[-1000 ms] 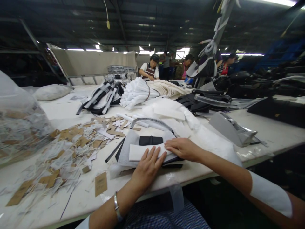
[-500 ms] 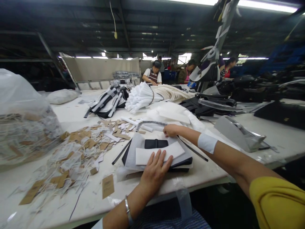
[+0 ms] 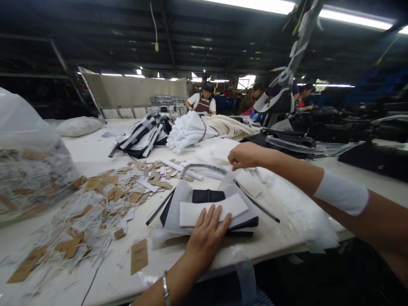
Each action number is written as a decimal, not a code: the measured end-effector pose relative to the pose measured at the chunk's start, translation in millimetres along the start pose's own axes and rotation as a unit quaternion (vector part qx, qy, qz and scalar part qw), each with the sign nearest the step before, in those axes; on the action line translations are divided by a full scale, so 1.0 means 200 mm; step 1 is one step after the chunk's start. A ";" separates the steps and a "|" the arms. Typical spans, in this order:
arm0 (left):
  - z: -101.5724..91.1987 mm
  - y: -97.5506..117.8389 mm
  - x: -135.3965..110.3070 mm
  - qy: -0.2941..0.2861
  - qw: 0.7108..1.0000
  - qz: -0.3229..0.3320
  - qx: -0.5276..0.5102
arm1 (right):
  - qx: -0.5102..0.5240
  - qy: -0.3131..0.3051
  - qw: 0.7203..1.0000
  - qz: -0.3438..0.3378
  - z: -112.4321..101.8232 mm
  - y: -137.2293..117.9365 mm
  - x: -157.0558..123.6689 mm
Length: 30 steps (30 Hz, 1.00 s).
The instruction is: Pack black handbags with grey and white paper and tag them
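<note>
My left hand [image 3: 208, 233] lies flat, fingers spread, on a white foam pad [image 3: 223, 209]. Under the pad is a thin white sheet [image 3: 183, 193] draped over a black bag [image 3: 248, 222], whose dark flap strap [image 3: 208, 196] shows above the pad. The bag's long handle [image 3: 204, 165] arches behind it, partly wrapped in clear film. Above the bag's far right corner, my right hand [image 3: 245, 155] is closed in a pinch. A translucent white strip [image 3: 227, 180] rises toward its fingertips, apparently held by them.
Brown and white tags with strings [image 3: 105, 195] cover the table's left, beside a bulging clear plastic bag [image 3: 28, 170]. Behind are wrapped straps [image 3: 143, 134], a bundle of white foam strips [image 3: 188, 131] and black bags [image 3: 283, 142]. Plastic sheeting [image 3: 296, 208] lies right. A co-worker [image 3: 204, 102] sits opposite.
My right hand has lifted from beside the bag's handle, moving up and slightly right, and the translucent strip now stands up below it. My left hand has stayed on the foam pad.
</note>
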<state>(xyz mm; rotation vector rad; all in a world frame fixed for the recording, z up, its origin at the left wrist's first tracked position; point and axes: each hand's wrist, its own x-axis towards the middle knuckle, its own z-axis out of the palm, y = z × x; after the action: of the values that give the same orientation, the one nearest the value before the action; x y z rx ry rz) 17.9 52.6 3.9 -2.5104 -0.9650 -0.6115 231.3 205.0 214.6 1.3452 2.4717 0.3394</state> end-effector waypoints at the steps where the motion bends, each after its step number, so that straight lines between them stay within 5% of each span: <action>1: 0.00 0.00 0.00 -0.001 1.000 -0.002 -0.004 | -0.004 0.004 1.000 -0.007 -0.03 -0.03 -0.05; 6: 0.01 0.00 0.00 0.005 1.000 -0.005 -0.020 | 0.026 0.048 0.997 -0.054 -0.02 -0.29 -0.33; 11: 0.01 0.01 0.01 0.015 0.999 -0.016 -0.036 | 0.068 0.143 0.984 -0.085 0.23 -0.58 -0.54; 16: 0.00 0.01 0.01 0.034 0.996 -0.029 -0.080 | 0.087 0.211 0.969 -0.096 0.45 -0.73 -0.62; 21: -0.01 0.02 0.02 0.012 0.990 -0.074 -0.118 | 0.154 0.227 0.953 -0.129 0.48 -0.74 -0.65; 24: -0.02 0.02 0.02 -0.008 0.991 -0.074 -0.107 | 0.290 0.212 0.921 -0.150 0.45 -0.67 -0.66; 27: -0.03 0.02 0.03 -0.014 0.993 -0.074 -0.096 | 0.390 0.224 0.891 -0.062 0.43 -0.55 -0.63; 30: -0.04 0.02 0.03 -0.016 0.993 -0.071 -0.088 | 0.374 0.208 0.904 -0.017 0.44 -0.44 -0.54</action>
<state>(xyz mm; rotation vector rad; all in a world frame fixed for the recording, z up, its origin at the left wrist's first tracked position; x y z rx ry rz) 22.6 48.5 12.9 -2.6272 -1.1559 -0.7323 251.8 71.8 118.6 1.6164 3.1560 -0.4409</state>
